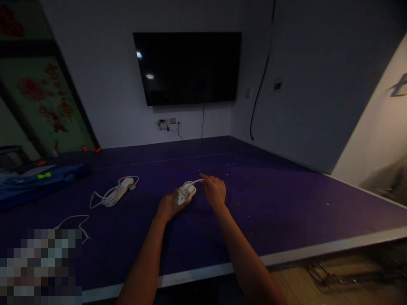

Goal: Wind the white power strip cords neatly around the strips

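Observation:
A white power strip (182, 198) with its cord wound around it is gripped by my left hand (168, 206), just above the purple tabletop (273, 203). My right hand (215, 191) pinches the white cord (197, 181), which runs taut from the strip to my fingers. Its index finger points out to the left. To the left of my hands lies a second white power strip (115, 195), with loose loops of cord over and around it. Nearer the front left, another thin white cord (71, 217) curls on the table, partly hidden by a blurred patch.
Blue cloth (47, 178) lies at the left edge with a yellow-green item (43, 175) on it. Small white bits are scattered right of my hands. A white edge (299, 250) borders the table's front. A dark television (190, 67) hangs above wall sockets (168, 123).

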Demonstrator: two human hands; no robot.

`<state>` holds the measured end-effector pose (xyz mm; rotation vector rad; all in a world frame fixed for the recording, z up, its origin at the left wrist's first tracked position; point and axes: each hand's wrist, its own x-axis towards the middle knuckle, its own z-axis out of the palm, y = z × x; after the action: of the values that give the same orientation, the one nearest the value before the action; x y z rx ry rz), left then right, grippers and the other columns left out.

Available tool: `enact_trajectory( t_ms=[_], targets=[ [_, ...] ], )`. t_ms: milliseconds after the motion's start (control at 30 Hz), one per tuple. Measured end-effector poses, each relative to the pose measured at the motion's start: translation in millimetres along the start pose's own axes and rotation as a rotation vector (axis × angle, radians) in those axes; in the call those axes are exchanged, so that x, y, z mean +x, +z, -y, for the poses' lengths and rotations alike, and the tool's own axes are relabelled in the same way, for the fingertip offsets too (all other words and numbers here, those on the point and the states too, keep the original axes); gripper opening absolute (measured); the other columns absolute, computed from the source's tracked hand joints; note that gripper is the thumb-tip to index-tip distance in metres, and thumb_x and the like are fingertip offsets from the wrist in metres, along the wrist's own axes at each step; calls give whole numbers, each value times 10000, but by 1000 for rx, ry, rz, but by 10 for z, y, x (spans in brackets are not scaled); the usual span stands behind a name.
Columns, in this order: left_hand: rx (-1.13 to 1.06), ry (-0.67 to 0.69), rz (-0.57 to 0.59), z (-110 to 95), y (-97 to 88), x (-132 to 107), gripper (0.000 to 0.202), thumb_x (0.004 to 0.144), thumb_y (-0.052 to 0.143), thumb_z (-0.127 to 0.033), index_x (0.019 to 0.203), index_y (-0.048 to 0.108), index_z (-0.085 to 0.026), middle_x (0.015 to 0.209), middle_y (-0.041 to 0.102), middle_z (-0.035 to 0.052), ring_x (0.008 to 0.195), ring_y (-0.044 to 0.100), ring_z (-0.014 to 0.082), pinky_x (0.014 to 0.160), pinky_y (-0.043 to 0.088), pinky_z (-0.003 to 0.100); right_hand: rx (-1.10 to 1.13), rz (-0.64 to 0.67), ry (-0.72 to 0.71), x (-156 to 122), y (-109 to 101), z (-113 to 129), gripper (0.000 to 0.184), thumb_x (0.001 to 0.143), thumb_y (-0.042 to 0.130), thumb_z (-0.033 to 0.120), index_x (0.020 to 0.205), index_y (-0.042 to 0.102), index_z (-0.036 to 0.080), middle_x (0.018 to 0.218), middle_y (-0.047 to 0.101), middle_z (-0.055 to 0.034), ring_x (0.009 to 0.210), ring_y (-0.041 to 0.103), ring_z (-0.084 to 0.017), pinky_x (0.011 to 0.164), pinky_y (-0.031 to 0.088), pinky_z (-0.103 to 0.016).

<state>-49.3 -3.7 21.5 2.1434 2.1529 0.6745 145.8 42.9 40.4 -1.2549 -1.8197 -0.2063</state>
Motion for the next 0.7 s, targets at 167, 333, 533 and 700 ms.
enact_trajectory(
  t_ms=[167,333,533,700],
  targets=[
    [-29,328,72,-187,19,-64,735,655,609,-627,1235,542,-181,1022,690,116,894,651,264,756,465,305,145,-94,104,15,75,-107,274,862,571,330,1119,654,288,943,670,-45,884,538,-190,817,292,-331],
    [1,515,77,-304,71,-144,600,618,655,-582,1048,612,-164,846,688,96,785,651,258,711,485,328,625,25,124,82,196,-316,223,729,688,351,907,725,224,851,705,-39,793,585,-177,742,382,-297],
    [-85,687,-52,-380,81,-249,754,579,711,-561,1184,529,-149,962,676,115,862,648,264,776,510,374,972,210,107,132,275,-413,268,626,731,381,798,736,175,765,706,-52,722,611,-174,671,428,-284],
    [-126,758,-300,-362,84,-265,671,591,669,-655,1018,567,-147,874,668,115,817,651,262,775,533,393,1059,278,154,130,325,-391,287,609,733,401,774,727,165,783,710,-61,733,625,-176,680,454,-291]
  ],
)
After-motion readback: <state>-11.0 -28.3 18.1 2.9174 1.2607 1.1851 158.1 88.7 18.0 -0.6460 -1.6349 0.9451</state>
